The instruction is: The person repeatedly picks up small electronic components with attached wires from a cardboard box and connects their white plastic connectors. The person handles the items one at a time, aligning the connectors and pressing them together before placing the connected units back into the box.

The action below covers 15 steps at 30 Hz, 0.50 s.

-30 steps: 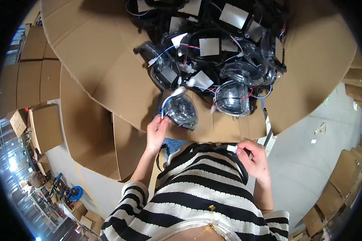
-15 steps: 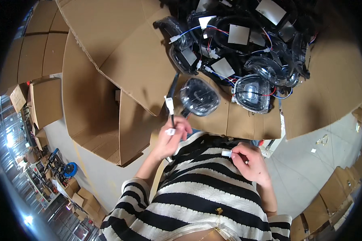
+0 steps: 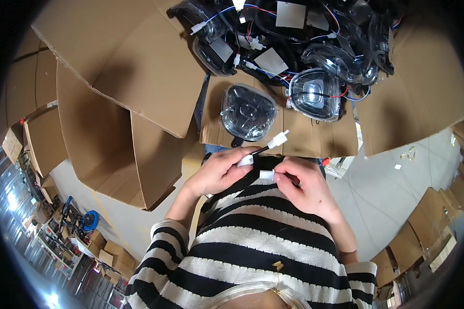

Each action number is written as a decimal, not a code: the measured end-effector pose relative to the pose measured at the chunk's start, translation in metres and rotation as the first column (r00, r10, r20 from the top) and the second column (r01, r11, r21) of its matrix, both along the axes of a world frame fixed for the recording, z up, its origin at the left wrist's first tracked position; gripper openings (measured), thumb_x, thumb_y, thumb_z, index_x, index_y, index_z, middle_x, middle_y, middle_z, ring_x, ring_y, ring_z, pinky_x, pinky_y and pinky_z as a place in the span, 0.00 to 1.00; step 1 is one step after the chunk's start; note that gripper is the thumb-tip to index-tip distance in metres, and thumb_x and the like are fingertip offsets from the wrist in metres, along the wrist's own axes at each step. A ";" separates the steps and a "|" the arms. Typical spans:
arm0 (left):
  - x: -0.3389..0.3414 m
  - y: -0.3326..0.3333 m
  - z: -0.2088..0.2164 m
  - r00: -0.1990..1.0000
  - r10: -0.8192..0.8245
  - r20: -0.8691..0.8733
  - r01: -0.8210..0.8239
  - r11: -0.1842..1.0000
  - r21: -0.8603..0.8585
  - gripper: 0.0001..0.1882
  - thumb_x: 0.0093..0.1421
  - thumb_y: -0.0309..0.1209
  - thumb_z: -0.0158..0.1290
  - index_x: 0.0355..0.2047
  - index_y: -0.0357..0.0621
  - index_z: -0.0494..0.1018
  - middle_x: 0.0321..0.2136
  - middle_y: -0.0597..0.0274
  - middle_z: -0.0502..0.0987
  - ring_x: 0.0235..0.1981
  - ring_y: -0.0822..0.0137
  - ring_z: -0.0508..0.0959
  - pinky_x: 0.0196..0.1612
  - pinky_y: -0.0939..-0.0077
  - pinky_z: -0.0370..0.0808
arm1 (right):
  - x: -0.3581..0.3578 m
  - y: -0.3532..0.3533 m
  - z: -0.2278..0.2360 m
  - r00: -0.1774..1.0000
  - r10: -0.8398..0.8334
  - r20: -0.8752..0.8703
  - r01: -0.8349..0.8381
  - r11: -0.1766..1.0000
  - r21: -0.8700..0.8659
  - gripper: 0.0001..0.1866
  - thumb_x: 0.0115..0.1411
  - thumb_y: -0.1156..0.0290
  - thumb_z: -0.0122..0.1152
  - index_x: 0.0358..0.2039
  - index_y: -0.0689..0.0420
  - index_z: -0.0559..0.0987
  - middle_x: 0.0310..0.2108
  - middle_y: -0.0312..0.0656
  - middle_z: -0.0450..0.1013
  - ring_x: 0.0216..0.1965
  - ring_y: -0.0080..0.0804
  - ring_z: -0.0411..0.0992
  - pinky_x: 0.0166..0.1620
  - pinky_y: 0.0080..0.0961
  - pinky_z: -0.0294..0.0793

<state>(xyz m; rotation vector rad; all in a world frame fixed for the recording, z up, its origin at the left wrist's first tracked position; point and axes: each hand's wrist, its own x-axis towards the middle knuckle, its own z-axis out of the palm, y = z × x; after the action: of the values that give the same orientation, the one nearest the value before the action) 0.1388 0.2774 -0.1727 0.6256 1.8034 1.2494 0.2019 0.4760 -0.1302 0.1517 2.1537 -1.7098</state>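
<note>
In front of my body, my left hand (image 3: 219, 172) pinches a white wire connector (image 3: 246, 160) between thumb and fingers. A second white connector (image 3: 279, 139) on a short black-sleeved wire sticks out past those fingers, up to the right. My right hand (image 3: 307, 183) is closed on a small white plug (image 3: 266, 175) held by its fingertips. The plug points left toward the connector, with a small gap between them. Just beyond my left hand is a clear-lensed lamp (image 3: 248, 112) against the cardboard. Its wires are partly hidden by my fingers.
Ahead, an open cardboard box (image 3: 219, 135) carries a pile of black lamp housings (image 3: 281, 31) with several wires and connectors. Another clear lamp (image 3: 314, 94) lies at its near edge. A large empty-looking carton (image 3: 98, 139) stands at left, more cartons (image 3: 417, 234) at lower right.
My left hand has moved right and its connectors have swung toward the middle. My right hand has moved up and left with the plug, so the two hands are closer together.
</note>
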 end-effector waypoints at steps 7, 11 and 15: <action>-0.008 0.001 0.002 0.999 -0.008 0.052 0.001 0.991 0.134 0.19 0.48 0.24 0.52 0.43 0.39 0.67 0.28 0.56 0.74 0.27 0.65 0.75 0.31 0.78 0.70 | -0.010 -0.005 -0.005 0.999 0.034 -0.025 -0.033 0.999 0.031 0.03 0.47 0.76 0.53 0.24 0.60 0.70 0.18 0.44 0.67 0.17 0.38 0.66 0.22 0.28 0.64; -0.011 -0.001 0.004 0.997 -0.023 0.071 0.011 0.986 0.166 0.18 0.47 0.23 0.53 0.40 0.38 0.68 0.29 0.57 0.75 0.28 0.64 0.75 0.32 0.77 0.70 | -0.008 -0.005 -0.005 0.999 -0.014 0.028 0.012 0.997 0.076 0.04 0.47 0.76 0.53 0.25 0.60 0.70 0.19 0.45 0.68 0.19 0.40 0.68 0.23 0.29 0.65; -0.012 0.002 0.002 0.999 -0.019 0.049 0.011 0.985 0.174 0.18 0.46 0.22 0.54 0.40 0.38 0.69 0.29 0.57 0.75 0.28 0.64 0.76 0.31 0.78 0.71 | -0.007 -0.003 -0.003 1.000 0.013 0.007 -0.014 0.998 0.064 0.04 0.47 0.75 0.53 0.24 0.60 0.70 0.19 0.45 0.68 0.19 0.41 0.68 0.23 0.32 0.64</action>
<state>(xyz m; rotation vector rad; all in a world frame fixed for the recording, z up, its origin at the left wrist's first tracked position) 0.1264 0.2796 -0.1702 0.6962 1.6570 1.4101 0.1945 0.4729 -0.1333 0.1599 2.2003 -1.6317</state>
